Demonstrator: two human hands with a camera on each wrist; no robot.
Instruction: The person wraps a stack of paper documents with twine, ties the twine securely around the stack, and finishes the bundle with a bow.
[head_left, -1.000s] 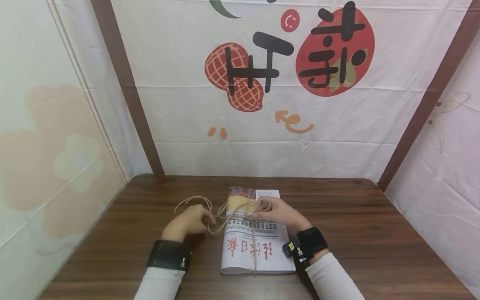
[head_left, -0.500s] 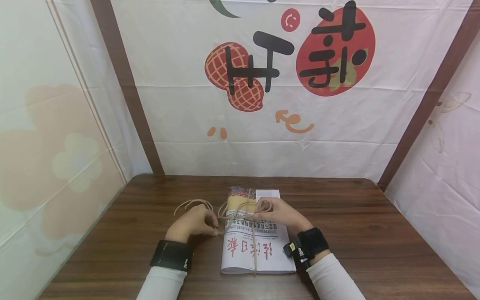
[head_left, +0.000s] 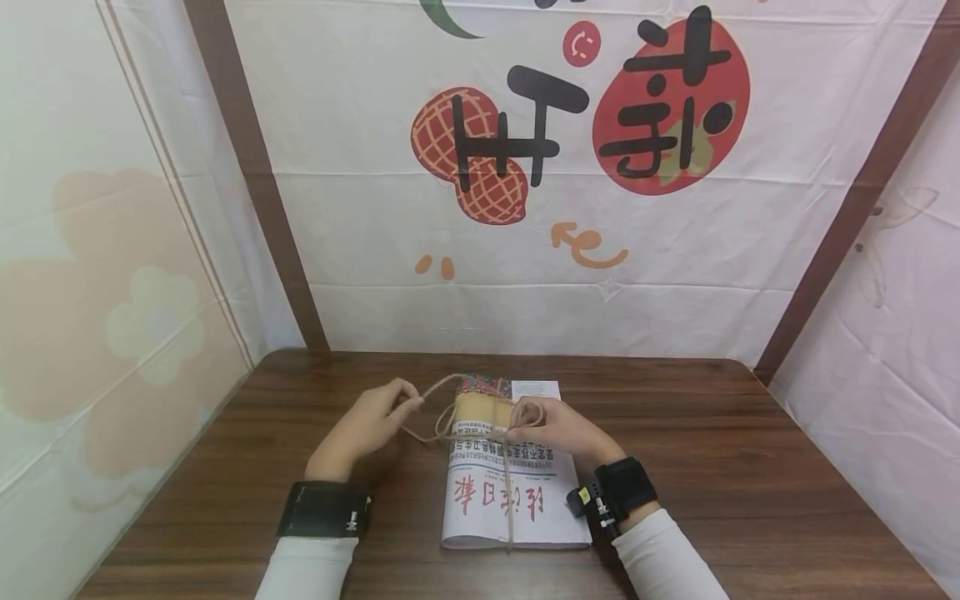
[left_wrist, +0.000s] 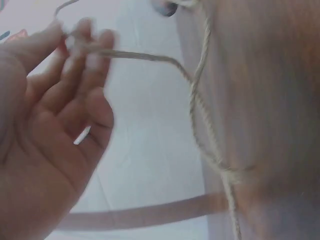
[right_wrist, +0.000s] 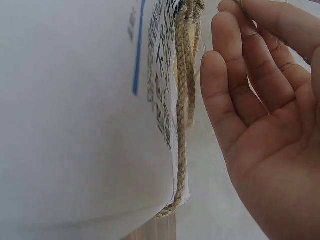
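A folded newspaper bundle (head_left: pixel 487 529) lies on the table, with jute twine (head_left: pixel 509 492) running lengthwise and crosswise over it. Left of the bundle, my left hand (head_left: pixel 367 425) is raised and pinches a strand of the twine between thumb and fingertips; the left wrist view shows this strand (left_wrist: pixel 145 56) stretching away from the slightly blurred fingers. Over the bundle's upper right part, my right hand (head_left: pixel 562 427) pinches a twine loop near the crossing. In the right wrist view its other fingers (right_wrist: pixel 255 65) are spread loosely beside the paper. The fingers partly hide the knot area.
The brown wooden table (head_left: pixel 750 500) extends on both sides of the bundle. A printed white cloth (head_left: pixel 360 208) hangs behind its back edge, with more cloth panels at left and right. Black bands (head_left: pixel 324 510) are strapped round both wrists.
My left hand has gone from low beside the bundle to higher up and slightly left, now drawing a twine strand with it. My right hand keeps its hold in nearly the same place.
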